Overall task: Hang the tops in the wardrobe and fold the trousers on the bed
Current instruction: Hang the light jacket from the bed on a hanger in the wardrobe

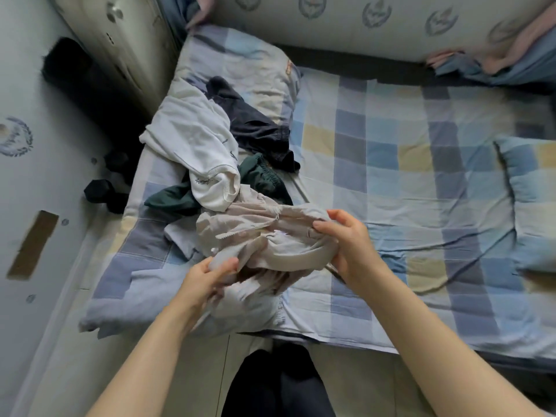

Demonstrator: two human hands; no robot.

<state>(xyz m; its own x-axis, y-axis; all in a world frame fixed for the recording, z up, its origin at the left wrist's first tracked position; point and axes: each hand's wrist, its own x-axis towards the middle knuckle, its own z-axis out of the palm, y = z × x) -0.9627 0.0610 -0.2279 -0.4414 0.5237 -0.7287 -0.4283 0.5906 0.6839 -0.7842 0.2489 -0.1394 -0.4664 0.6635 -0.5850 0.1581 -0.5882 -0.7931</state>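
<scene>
- Gripping one beige garment (272,236) are two bare hands: the left hand (207,278) pinches a bunched fold at its near-left end, thumb over curled fingers, and the right hand (346,242) clutches the far-right end, fingers curled into the cloth.
- The garment is pale beige, crumpled and twisted between the two grips, with a frayed edge showing on top — whether it is a top or trousers cannot be told.
- It hangs low over the near-left part of the checked bed (391,164), its underside touching the bedding.
- Beyond the grips lie three more garments in one heap: a white garment (198,145) just beyond the beige one, a dark green garment (258,179) partly under the white one, and a navy garment (249,121) farthest off.
- Two pillows — one pillow (249,67) under the far end of the heap, a second pillow (529,191) well to the right of the right hand.
</scene>
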